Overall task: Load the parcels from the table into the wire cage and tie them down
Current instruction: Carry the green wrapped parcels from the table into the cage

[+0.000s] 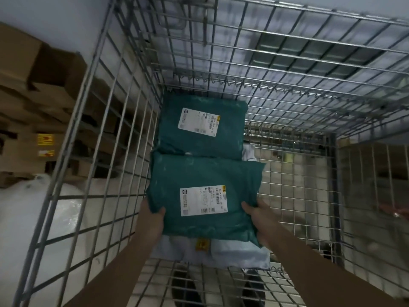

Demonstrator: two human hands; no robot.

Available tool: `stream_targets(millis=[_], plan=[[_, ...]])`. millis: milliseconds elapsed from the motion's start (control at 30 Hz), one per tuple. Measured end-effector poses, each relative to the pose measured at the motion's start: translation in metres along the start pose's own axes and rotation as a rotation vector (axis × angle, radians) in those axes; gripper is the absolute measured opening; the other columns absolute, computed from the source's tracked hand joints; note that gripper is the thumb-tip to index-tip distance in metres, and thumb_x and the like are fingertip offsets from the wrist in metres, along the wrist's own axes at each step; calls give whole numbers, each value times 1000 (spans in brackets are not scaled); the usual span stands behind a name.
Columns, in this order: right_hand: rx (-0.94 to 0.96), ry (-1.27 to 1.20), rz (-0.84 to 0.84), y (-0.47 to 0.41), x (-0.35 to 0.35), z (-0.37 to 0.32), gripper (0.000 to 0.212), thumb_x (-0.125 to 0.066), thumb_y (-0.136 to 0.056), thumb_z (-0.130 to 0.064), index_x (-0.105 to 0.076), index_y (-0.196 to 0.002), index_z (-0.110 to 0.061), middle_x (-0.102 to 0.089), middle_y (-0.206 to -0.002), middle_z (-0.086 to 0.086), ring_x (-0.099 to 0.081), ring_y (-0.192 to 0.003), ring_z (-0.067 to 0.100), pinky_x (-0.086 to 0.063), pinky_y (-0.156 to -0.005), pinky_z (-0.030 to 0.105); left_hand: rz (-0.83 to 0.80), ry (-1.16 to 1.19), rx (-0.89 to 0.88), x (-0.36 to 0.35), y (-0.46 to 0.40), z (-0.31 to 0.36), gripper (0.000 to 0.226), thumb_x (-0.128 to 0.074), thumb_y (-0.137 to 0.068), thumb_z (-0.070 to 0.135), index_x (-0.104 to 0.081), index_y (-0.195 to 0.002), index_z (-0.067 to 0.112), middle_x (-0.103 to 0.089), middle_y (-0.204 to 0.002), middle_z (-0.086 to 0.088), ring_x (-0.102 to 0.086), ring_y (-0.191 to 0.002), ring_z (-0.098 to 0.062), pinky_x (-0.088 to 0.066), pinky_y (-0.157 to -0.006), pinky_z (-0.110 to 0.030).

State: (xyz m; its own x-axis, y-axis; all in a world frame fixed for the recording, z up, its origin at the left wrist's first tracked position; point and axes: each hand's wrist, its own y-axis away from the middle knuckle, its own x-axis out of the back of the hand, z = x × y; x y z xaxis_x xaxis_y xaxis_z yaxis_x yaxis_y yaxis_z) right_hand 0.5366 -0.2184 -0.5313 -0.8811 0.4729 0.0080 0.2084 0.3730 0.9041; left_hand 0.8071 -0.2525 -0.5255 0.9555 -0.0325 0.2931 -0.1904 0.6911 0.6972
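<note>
I look down into the wire cage (124, 129). A teal parcel (205, 173) with a white label is held low inside it, near the left wall. My left hand (152, 218) grips its near left corner, thumb on top. My right hand (259, 218) grips its near right corner, thumb on top too. A second teal parcel (203, 127) with a label lies just beyond it, toward the back wall. Under the held parcel lies a pale blue-white parcel (234, 253) with a yellow sticker. A bit of another white parcel (249, 152) shows on the right.
The right half of the cage floor (294, 196) is bare mesh. Stacked brown cartons (33, 103) stand outside the left wall, with white plastic-wrapped bundles (26, 218) below them. My shoes show through the mesh at the bottom.
</note>
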Motion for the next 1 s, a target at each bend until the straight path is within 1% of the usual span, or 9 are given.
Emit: stream_targets(millis=[100,367,467,633,733,800,867,933,1000], plan=[[29,58,42,-23,-4,10,28,-60,-100,-13,-59,-128,-15,-73,-112,10,-73,-96,32,-60,-82,52,45,-1,-34,-9,-15,-9,51,-58,-103,28,-41,-151,24,-58,-137,1,-59,-115,-20,-49,-99,-37],[113,202,171,-55,-9,29,32,-59,-101,-21,-59,-132,-19,-68,-121,4,-65,-107,29,-54,-97,51,85,-158,-68,-20,-43,-36,51,-59,-101,41,-46,-147,24,-59,-123,7,-58,-105,-16,-46,-90,-29],[132,213,159,-58,-7,32,30,-58,-101,-19,-59,-131,-19,-68,-120,3,-66,-107,27,-54,-97,49,108,-171,-56,-21,-45,-38,53,-58,-101,40,-44,-148,22,-56,-122,6,-55,-107,-17,-46,-95,-33],[152,255,159,-59,-5,33,29,-56,-102,-18,-59,-131,-19,-68,-117,3,-66,-106,27,-54,-97,48,121,-158,-38,-27,-45,-38,46,-58,-103,34,-47,-144,19,-57,-119,4,-55,-105,-18,-43,-89,-30],[169,326,129,-54,-3,32,31,-56,-101,-26,-56,-133,-23,-67,-123,4,-65,-108,27,-53,-99,49,107,-143,-5,-26,-45,-36,42,-57,-103,30,-46,-142,17,-58,-121,1,-56,-106,-20,-44,-89,-31],[195,393,96,-42,2,27,39,-57,-100,-33,-49,-138,-25,-63,-133,4,-63,-107,25,-55,-93,41,67,-143,13,-21,-45,-27,45,-59,-103,29,-47,-142,11,-60,-130,-6,-59,-111,-26,-48,-96,-37],[204,506,105,-21,11,15,61,-59,-99,-37,-34,-151,-17,-53,-141,1,-59,-114,27,-55,-87,32,25,-191,52,-13,-41,-16,52,-58,-102,35,-48,-145,8,-60,-138,-13,-61,-117,-33,-50,-101,-44],[261,717,156,0,26,1,85,-62,-94,-47,-17,-159,-15,-38,-157,7,-47,-135,32,-44,-104,39,21,-235,69,-8,-26,3,51,-57,-103,34,-48,-143,4,-61,-134,-15,-61,-117,-36,-51,-93,-40],[361,928,150,25,42,-20,87,-60,-93,-55,-18,-159,-18,-30,-162,8,-35,-145,30,-33,-117,44,6,-311,42,-1,-5,24,35,-60,-103,26,-54,-132,7,-63,-123,-12,-64,-111,-35,-51,-91,-39]])
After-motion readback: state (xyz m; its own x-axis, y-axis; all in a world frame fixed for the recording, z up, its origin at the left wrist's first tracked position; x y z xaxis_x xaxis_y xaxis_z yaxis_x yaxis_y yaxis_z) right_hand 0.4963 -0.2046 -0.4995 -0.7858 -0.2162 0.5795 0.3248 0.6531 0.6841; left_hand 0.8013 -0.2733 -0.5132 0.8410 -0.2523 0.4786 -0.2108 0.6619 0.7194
